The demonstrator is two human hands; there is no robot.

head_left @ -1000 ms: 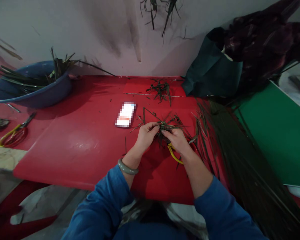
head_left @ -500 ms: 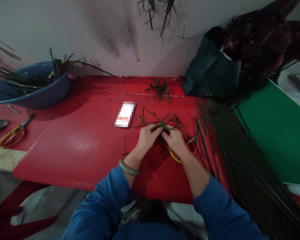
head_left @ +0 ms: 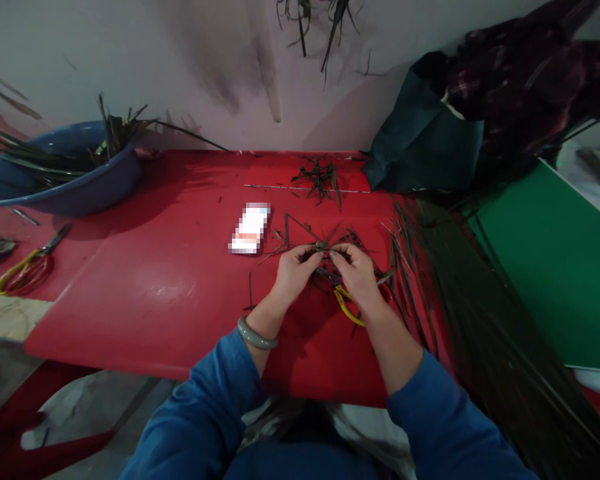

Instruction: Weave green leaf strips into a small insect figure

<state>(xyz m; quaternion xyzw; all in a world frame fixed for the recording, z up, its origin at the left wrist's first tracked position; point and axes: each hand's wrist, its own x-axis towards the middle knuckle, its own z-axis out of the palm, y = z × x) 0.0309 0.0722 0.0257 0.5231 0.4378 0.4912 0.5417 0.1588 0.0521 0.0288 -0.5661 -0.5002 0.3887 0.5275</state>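
Note:
Both my hands meet over the middle of the red table (head_left: 160, 280). My left hand (head_left: 294, 273) and my right hand (head_left: 357, 277) each pinch a small knot of folded green leaf strips (head_left: 321, 248), whose loose ends stick out sideways. Yellow-handled scissors (head_left: 349, 307) lie on the table under my right hand, partly hidden by it. A grey-green bangle sits on my left wrist.
A blue basin (head_left: 75, 180) holding long leaves stands at the back left. Another pair of yellow scissors (head_left: 25, 267) lies at the left edge. A white card (head_left: 251, 229), leaf scraps (head_left: 320, 179), a long leaf bundle (head_left: 480, 320), a dark bag (head_left: 425, 143) and a green board (head_left: 555, 267) lie around.
My hands have lifted the leaf knot slightly and moved it a little away from me; my right hand's fingers now pinch it from the right side.

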